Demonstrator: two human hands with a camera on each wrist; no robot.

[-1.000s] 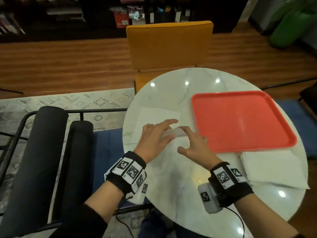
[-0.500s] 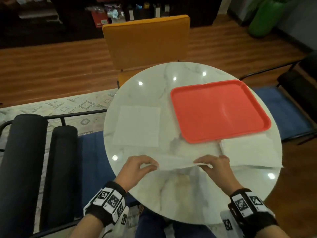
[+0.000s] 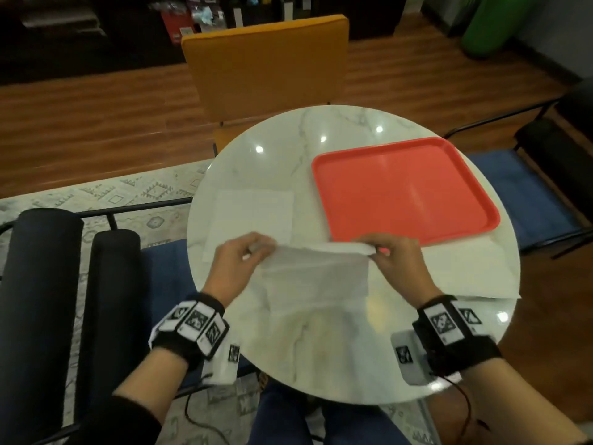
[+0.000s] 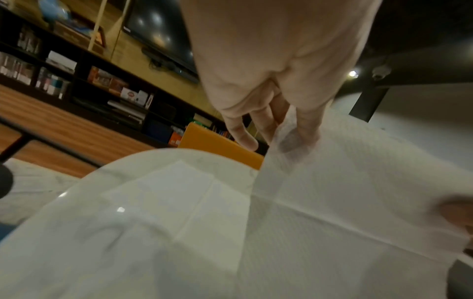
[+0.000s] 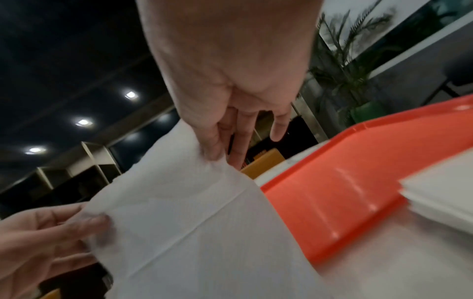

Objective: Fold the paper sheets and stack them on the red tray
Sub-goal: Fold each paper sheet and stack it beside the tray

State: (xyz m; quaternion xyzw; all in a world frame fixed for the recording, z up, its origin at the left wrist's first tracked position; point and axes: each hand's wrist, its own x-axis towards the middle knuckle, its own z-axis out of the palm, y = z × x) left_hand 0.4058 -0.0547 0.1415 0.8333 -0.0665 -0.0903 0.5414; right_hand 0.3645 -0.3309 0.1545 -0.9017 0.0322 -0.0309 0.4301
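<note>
While each hand, left hand (image 3: 239, 256) and right hand (image 3: 394, 255), pinches a top corner, the thin white paper sheet (image 3: 316, 277) at frame centre sags limply, probably tearing easily.

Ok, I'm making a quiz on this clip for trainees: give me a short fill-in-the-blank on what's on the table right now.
1. Both hands, left hand and right hand, pinch one ____ sheet.
2. The tray is ____ in colour.
3. The tray holds ____ folded sheets so far.
4. The table top is ____ in shape.

Missing words: paper; red; no; round
</note>
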